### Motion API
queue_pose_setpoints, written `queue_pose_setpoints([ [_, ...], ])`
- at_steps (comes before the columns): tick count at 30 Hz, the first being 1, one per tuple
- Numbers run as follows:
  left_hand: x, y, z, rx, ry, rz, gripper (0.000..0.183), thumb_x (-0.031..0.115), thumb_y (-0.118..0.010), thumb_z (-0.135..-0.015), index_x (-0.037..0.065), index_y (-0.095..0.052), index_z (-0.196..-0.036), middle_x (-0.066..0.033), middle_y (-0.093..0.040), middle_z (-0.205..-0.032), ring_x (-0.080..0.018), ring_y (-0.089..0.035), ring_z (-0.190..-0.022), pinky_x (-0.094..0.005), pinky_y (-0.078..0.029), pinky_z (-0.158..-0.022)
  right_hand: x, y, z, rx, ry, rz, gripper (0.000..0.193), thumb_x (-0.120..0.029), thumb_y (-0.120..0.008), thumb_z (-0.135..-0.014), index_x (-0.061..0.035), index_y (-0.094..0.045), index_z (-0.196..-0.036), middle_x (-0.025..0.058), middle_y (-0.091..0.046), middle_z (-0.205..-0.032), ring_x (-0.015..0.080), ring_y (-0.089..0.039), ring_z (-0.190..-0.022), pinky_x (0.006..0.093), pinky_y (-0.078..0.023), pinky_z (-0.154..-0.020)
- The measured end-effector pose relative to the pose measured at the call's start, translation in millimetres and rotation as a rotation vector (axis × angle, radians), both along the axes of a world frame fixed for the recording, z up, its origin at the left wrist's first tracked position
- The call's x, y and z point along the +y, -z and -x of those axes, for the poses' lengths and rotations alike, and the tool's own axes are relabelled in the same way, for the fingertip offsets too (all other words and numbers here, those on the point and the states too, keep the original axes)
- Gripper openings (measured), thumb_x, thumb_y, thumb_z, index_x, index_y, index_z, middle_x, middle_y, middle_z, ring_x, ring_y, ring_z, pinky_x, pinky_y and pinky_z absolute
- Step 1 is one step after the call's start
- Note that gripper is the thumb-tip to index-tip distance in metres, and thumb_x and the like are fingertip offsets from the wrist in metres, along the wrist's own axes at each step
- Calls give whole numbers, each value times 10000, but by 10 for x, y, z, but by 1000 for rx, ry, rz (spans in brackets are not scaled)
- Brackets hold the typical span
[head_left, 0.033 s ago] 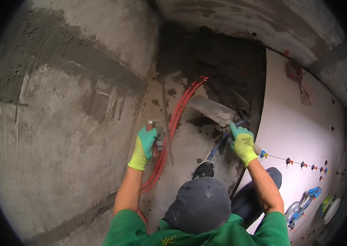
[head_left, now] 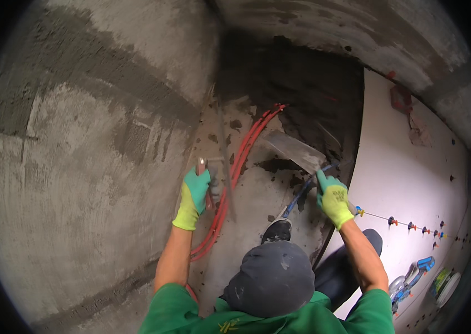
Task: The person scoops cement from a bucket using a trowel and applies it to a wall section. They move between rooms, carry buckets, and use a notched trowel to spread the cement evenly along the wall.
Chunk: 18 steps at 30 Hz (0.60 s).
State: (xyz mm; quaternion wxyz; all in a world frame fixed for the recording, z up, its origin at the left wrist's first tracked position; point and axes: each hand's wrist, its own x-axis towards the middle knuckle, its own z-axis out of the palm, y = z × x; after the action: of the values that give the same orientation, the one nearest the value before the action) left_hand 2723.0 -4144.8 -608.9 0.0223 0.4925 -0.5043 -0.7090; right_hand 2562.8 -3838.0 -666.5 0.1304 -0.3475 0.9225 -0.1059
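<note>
My left hand, in a green and yellow glove, is closed around the reddish handle of a trowel. The long thin blade is seen almost edge-on, beside a bundle of red pipes. My right hand, gloved alike, grips a second trowel whose broad flat metal blade points up and left. That blade is over the edge of dark wet mortar spread in the far corner; whether it touches is hard to tell. A blue-handled tool lies under it, near my shoe.
Large pale tiles border the mortar on the right, with coloured levelling clips along a joint. A blue and grey tool and a round container rest farther right. A rough grey wall rises at left.
My right hand and its trowel have shifted slightly right and down. My left hand has moved a little left with its trowel. Both grips stay the same.
</note>
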Motion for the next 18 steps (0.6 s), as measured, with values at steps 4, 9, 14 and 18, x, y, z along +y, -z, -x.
queue_pose_setpoints([
  [4, -81, -83, 134, -77, 122, 445, 253, 288, -595, -879, 48, -534, -929, -35, -564, -711, -128, -550, -497, -295, -449, -444, 216, -117, -280, 27, -292, 174, 438, -184, -637, -740, -83, -524, -1152, 125, -555, -788, 329, -563, -726, 456, -430, -602],
  [9, -92, -142, 105, -168, 240, 517, 286, 289, -614, -862, 24, -555, -952, -32, -547, -680, -120, -540, -510, -278, -433, -480, -56, -51, -333, 20, -629, 12, 433, -282, -639, -777, -121, -536, -1166, 107, -558, -812, 303, -557, -702, 433, -417, -584],
  [14, -93, -330, -261, -227, 464, 846, 329, 260, -634, -819, -37, -587, -951, -149, -550, -673, -169, -553, -658, -328, -430, -607, -472, -74, 369, -34, -236, 103, 463, -177, -623, -760, -69, -508, -1196, 178, -602, -818, 377, -593, -748, 468, -476, -659],
  [18, -18, -395, -456, -184, 475, 946, 346, 272, -624, -822, -10, -600, -1021, -223, -611, -769, -275, -616, -701, -366, -453, -634, -764, -599, 748, -120, 134, 420, 304, -195, -602, -817, -17, -538, -1056, 204, -645, -821, 383, -614, -733, 458, -468, -630],
])
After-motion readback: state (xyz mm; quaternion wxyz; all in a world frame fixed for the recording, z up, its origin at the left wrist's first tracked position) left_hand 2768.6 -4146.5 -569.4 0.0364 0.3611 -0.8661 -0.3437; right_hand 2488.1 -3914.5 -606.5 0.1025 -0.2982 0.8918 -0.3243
